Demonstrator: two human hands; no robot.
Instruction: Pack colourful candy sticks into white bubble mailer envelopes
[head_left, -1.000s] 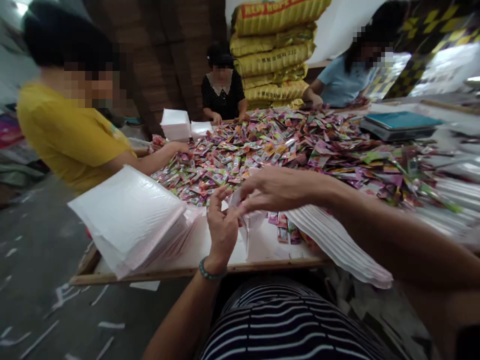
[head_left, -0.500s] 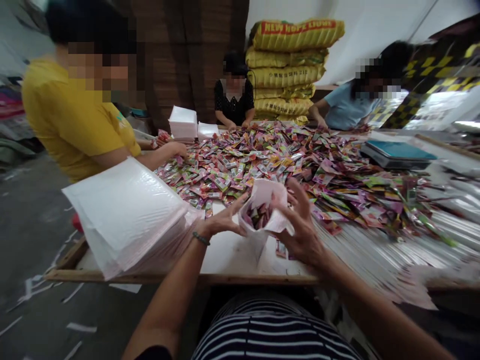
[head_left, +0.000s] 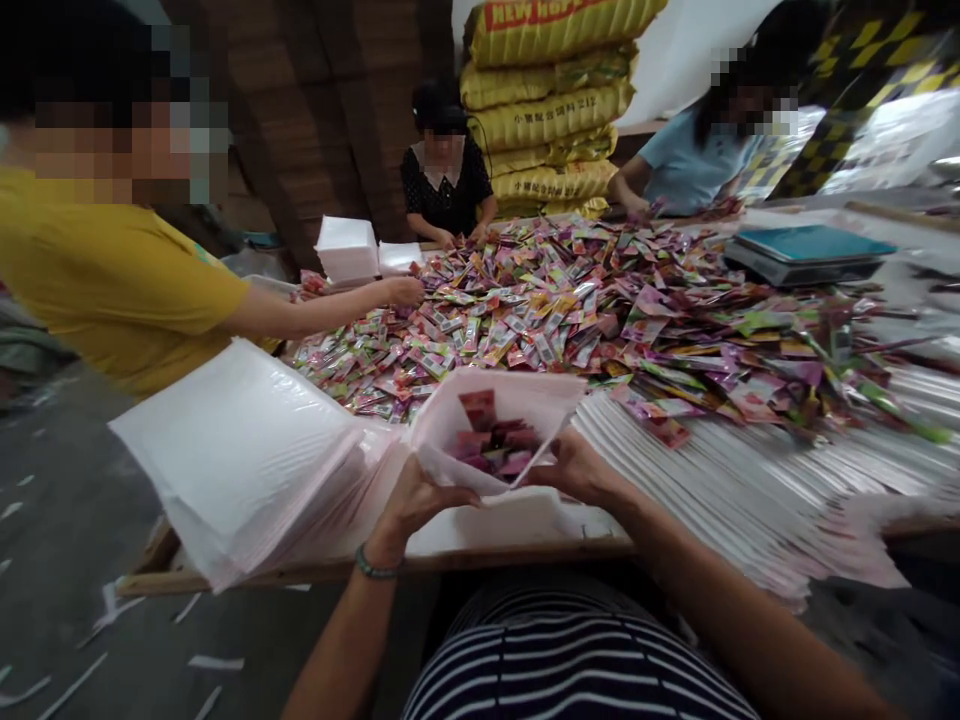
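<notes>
Between my hands, a white bubble mailer (head_left: 517, 392) is held with its mouth spread wide toward me. Several small colourful packets (head_left: 495, 445) lie inside it. My left hand (head_left: 420, 500) grips the left edge of the mouth, thumb along the near side. My right hand (head_left: 581, 465) pinches the right edge, its fingers partly hidden by the mailer. Just beyond the mailer spreads a big heap of the same shiny packets (head_left: 517, 330).
On the left is a stack of white mailers (head_left: 240, 440); a row of overlapping mailers (head_left: 720, 500) lies on the right. A blue-topped scale (head_left: 814, 250) stands behind the heap. Three other people sit or stand around the table, one in a yellow shirt (head_left: 127, 290). A wooden edge (head_left: 300, 575) borders the near side.
The mailer's mouth has been pulled from narrow to wide. My right hand has gone from spread fingers over the opening to gripping its right edge. The yellow-sleeved arm reaches farther over the heap.
</notes>
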